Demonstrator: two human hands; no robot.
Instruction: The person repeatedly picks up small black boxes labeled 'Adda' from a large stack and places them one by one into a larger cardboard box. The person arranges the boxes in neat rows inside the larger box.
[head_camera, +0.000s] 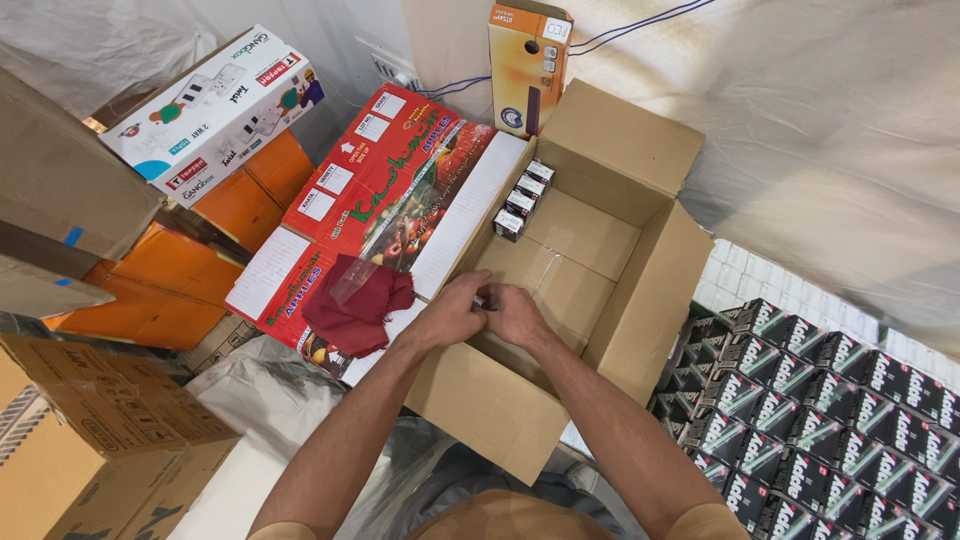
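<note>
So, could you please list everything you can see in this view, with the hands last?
open cardboard carton: one, brown, centre, flaps up
small dark boxes in the carton: four in a row, black and white, far left corner
small dark boxes: many, black, packed in rows, right
fruit carton: one, red and white, left of the carton
cloth: one, dark red, on the fruit carton
orange boxes: several, left
white printed box: one, upper left
tall orange box: one, top centre
left hand: over the carton's near edge, touching the right
right hand: beside it, fingers curled
</note>
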